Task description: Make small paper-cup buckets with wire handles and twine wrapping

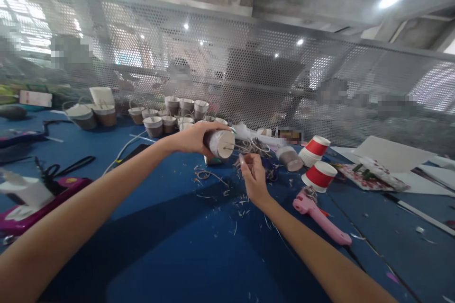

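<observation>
L hand [194, 138] is wrapped round a cup [222, 145], holding it up on its side above the table [156, 251], pale disc end turned to the R. A thin strand [229, 147] sticks out of the disc. R hand [255, 177] is just beside it, thumb & index tips near the strand's free end; can't tell if they pinch it or are apart.

Progress, judging by how things lie: a good batch looks done or nearly so. Behind L hand is a group of white/brown pots [153, 127], some w/ loop handles; 2 bigger pots [105, 114] stand farther L, at least 1 w/ a loop. The held cup has its disc on & strand in, but no full loop shows, so prob. part-way; far side hidden.

Prob. left: the tipped pot [289, 158] R of the scraps, no loop visible on it, plus red cups [319, 177] beside it, apparently unworked. Glue gun [322, 220] lies near R forearm, not in use. Cord scraps [254, 147] & a loose curl [206, 175] litter the table, so tidying's prob. undone too.
</observation>
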